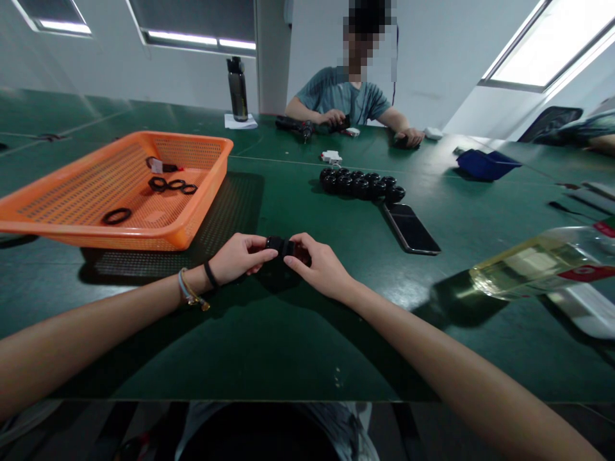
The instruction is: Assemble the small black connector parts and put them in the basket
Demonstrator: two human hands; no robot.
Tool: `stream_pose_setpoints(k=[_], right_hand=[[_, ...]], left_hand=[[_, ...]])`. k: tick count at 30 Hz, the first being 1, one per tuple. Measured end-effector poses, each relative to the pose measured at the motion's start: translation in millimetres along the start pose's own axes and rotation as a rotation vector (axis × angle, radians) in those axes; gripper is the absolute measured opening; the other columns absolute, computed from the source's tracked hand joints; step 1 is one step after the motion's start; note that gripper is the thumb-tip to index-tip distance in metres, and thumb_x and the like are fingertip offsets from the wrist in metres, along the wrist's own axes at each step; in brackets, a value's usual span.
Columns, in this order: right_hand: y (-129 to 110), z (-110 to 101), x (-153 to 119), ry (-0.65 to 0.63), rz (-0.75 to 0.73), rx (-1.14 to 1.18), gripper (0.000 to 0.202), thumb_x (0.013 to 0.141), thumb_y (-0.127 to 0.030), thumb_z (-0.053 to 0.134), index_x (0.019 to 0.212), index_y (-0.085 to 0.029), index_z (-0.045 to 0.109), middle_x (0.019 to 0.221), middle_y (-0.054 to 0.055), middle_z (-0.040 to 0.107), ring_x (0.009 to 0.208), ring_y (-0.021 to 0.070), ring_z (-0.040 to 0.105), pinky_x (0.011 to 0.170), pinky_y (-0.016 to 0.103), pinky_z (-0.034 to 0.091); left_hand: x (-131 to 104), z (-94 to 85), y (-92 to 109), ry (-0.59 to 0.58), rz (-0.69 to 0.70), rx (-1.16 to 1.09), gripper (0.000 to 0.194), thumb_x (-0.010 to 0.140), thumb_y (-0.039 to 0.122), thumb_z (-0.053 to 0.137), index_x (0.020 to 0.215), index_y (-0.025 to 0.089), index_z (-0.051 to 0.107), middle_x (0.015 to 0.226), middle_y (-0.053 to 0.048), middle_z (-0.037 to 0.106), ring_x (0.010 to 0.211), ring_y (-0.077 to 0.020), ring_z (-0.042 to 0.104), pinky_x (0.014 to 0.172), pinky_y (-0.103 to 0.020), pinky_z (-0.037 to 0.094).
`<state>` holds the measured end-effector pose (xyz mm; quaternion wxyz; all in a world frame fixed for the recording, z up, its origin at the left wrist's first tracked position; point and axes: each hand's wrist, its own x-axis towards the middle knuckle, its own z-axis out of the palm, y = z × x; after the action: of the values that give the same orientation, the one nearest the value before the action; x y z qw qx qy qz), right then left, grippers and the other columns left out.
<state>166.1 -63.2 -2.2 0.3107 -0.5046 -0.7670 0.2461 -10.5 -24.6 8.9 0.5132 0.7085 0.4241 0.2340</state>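
Note:
Just above the green table (298, 346), a small black cylindrical part (280, 246) is held between my two hands. My left hand (235, 259) pinches its left end with thumb and fingers. On the other end, the thumb and fingertips of my right hand (319, 264) are closed. Whether it is one piece or two pressed together, I cannot tell. Beyond my hands lie several round black pieces (360, 184), lined up in rows. To the left, an orange basket (204, 208) holds a black ring (116, 216), a row of joined black rings (173, 186) and a dark item with a red tip (163, 166).
A phone (412, 228) lies right of the black pieces. A bottle of yellowish liquid (533, 262) is at the right, a blue tray (487, 165) behind it. Across the table sits a person (353, 96) near a dark power tool (300, 127). A dark drinking bottle (237, 89) stands at the back.

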Motion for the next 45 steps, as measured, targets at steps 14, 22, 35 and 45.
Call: stream_pose_setpoints(k=[14, 22, 35, 45], right_hand=[[1.2, 1.8, 1.1, -0.001, 0.042, -0.036, 0.019, 0.078, -0.025, 0.051, 0.094, -0.015, 0.049, 0.074, 0.001, 0.057, 0.063, 0.0115, 0.050, 0.058, 0.024, 0.037], [-1.3, 0.6, 1.3, -0.014, 0.048, -0.042, 0.018, 0.080, -0.026, 0.049, 0.093, -0.014, 0.049, 0.075, 0.002, 0.057, 0.065, 0.0124, 0.051, 0.059, 0.025, 0.037], [0.0, 0.5, 0.7, -0.011, 0.025, -0.048, 0.018, 0.081, -0.029, 0.048, 0.092, -0.015, 0.049, 0.074, 0.002, 0.057, 0.063, 0.0116, 0.050, 0.057, 0.024, 0.036], [0.3, 1.5, 1.7, -0.026, 0.036, -0.081, 0.019, 0.080, -0.028, 0.049, 0.093, -0.015, 0.049, 0.073, 0.002, 0.057, 0.063, 0.0121, 0.051, 0.058, 0.024, 0.036]], left_hand=[[1.1, -0.1, -2.5, 0.004, -0.010, -0.002, 0.018, 0.068, 0.029, 0.052, 0.064, 0.012, 0.052, 0.038, 0.008, 0.041, 0.033, -0.0032, 0.035, 0.033, -0.013, 0.027], [0.6, 0.4, -3.1, 0.005, 0.005, -0.014, 0.020, 0.069, 0.028, 0.052, 0.057, 0.013, 0.048, 0.038, 0.008, 0.041, 0.032, -0.0029, 0.035, 0.033, -0.013, 0.027], [0.7, 0.4, -2.4, -0.002, -0.023, -0.049, 0.017, 0.071, 0.026, 0.052, 0.060, 0.014, 0.048, 0.038, 0.008, 0.040, 0.033, -0.0032, 0.035, 0.034, -0.013, 0.028], [1.8, 1.1, -2.5, -0.003, -0.035, -0.028, 0.015, 0.070, 0.026, 0.050, 0.062, 0.014, 0.048, 0.038, 0.009, 0.039, 0.033, -0.0033, 0.034, 0.034, -0.013, 0.027]])
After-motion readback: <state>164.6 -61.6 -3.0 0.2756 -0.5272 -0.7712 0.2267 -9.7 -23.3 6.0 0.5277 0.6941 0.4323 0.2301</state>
